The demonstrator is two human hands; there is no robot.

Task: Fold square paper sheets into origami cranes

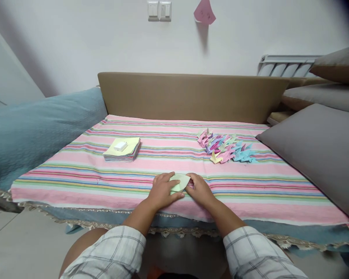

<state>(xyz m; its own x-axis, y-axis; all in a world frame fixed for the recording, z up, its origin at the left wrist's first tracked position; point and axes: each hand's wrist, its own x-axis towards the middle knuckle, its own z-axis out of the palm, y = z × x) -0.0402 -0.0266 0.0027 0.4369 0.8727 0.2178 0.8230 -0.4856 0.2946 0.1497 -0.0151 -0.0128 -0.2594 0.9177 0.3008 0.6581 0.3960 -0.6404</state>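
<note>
A light green sheet of paper (180, 181), partly folded over, lies between my hands near the front of the striped cloth. My left hand (163, 190) presses on its left part, with the thumb along the near edge and the fingers over the top. At the paper's right corner, my right hand (200, 190) pinches the tip between thumb and forefinger. The fingers cover parts of the paper's outline. Beyond my right hand sits a cluster of folded paper cranes (227, 147) in pink, purple, green, blue and yellow.
A stack of coloured paper squares (123, 150) is at left, topped by a small white box (120, 146). The pink striped cloth (163, 135) covers the seat. A blue-covered armrest (46, 124) bounds the left, grey cushions (317, 155) the right, and a brown backrest (186, 97) the rear.
</note>
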